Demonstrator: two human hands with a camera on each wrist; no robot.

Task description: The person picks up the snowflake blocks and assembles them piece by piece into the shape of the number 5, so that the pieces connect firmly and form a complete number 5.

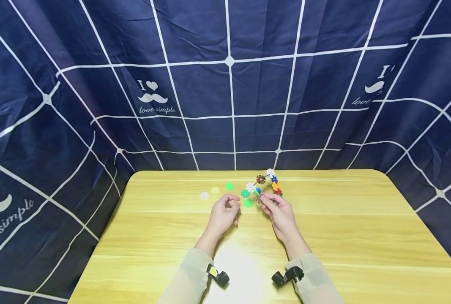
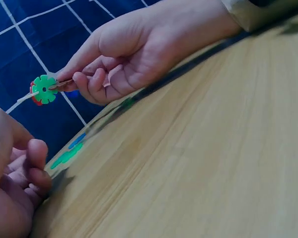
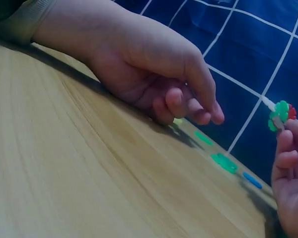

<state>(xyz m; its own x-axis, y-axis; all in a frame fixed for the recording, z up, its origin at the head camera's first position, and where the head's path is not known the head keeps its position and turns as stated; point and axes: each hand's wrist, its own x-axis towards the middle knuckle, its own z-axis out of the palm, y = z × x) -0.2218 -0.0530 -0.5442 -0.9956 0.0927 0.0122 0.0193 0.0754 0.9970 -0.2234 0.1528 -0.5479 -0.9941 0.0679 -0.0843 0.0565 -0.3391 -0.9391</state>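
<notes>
My right hand (image 1: 280, 213) pinches a brownish notched plastic disc (image 1: 259, 199) between thumb and fingertips. In the left wrist view this disc joins a green disc (image 2: 43, 89), with a red one behind it. A chain of linked discs curves beyond the hand, among them a white disc (image 1: 250, 186), a dark brown disc (image 1: 261, 179), another white disc (image 1: 270, 172) and an orange disc (image 1: 274, 185). My left hand (image 1: 224, 213) hangs just above the table, fingers loosely curled around nothing. Near it lies a bright green disc (image 1: 248, 203).
On the wooden table (image 1: 164, 245) loose discs lie beyond the left hand: a green one (image 1: 230, 186), a pale yellow one (image 1: 215, 190) and a white one (image 1: 204, 195). A blue disc (image 3: 252, 180) lies near the green ones. A dark blue curtain (image 1: 195, 135) stands behind the table.
</notes>
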